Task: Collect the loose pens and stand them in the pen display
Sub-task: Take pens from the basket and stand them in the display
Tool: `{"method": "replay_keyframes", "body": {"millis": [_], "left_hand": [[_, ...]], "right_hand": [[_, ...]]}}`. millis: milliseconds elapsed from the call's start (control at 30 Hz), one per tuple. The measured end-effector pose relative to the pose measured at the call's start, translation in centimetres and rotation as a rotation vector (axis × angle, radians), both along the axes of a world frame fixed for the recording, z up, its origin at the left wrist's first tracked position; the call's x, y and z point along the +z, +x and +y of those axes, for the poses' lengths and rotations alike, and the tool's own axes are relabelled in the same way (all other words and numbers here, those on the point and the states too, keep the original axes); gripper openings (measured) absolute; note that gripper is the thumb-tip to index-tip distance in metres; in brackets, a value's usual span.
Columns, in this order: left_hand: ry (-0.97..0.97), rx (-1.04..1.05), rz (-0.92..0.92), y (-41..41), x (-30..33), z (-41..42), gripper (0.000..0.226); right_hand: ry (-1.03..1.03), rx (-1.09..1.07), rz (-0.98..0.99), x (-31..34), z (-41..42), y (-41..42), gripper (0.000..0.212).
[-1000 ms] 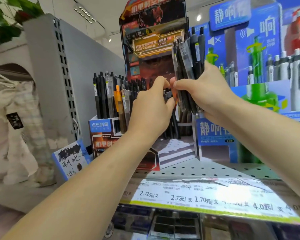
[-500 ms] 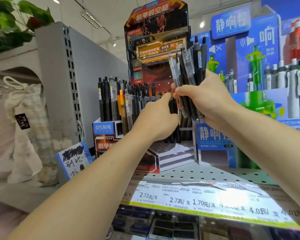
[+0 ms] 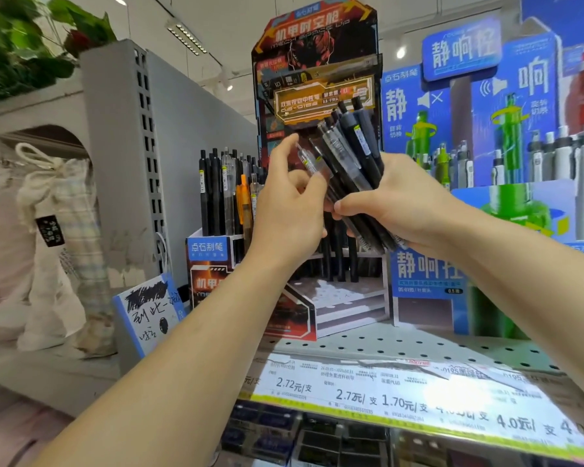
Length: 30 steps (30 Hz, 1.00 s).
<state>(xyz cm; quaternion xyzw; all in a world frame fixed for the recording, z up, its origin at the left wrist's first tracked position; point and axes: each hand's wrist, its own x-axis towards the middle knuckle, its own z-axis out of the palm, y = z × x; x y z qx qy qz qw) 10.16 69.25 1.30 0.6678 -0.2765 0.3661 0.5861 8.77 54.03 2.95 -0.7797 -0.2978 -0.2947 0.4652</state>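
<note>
We are in a shop that sells pens. At six o'clock, a strip of price tags (image 3: 418, 396) runs along the metal shelf (image 3: 402, 345). At twelve o'clock stands a bright cardboard pen display (image 3: 314, 62), with a blue display (image 3: 469, 96) at two o'clock.

The pens (image 3: 351, 163) look like plastic, some matt black, some clear and glossy. The pen display (image 3: 314, 79) is printed card with a slight sheen. The shelf (image 3: 385, 345) is perforated, matt grey metal; the bag (image 3: 58, 210) is rough woven cloth.

Standing pens (image 3: 223, 193) crowd display's (image 3: 317, 79) left; centre open.
</note>
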Motion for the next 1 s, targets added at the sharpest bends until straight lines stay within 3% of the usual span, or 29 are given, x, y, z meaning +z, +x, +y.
{"method": "replay_keyframes", "body": {"millis": [133, 267, 500, 1000], "left_hand": [[-0.063, -0.020, -0.026, -0.1, -0.4, -0.3, 0.053], [-0.002, 0.118, -0.087, -0.2, -0.8, -0.6, 0.050], [0.327, 0.298, -0.132, -0.2, -1.4, -1.3, 0.041], [0.351, 0.280, -0.114, 0.0, -1.5, -1.5, 0.043]], "right_hand": [[0.071, -0.163, -0.163, -0.4, 0.4, -0.3, 0.027], [0.271, -0.213, -0.232, -0.3, 0.3, -0.5, 0.032], [0.262, -0.227, -0.234, -0.5, 0.5, -1.0, 0.032], [0.274, -0.254, -0.208, -0.5, 0.5, -1.5, 0.031]]}}
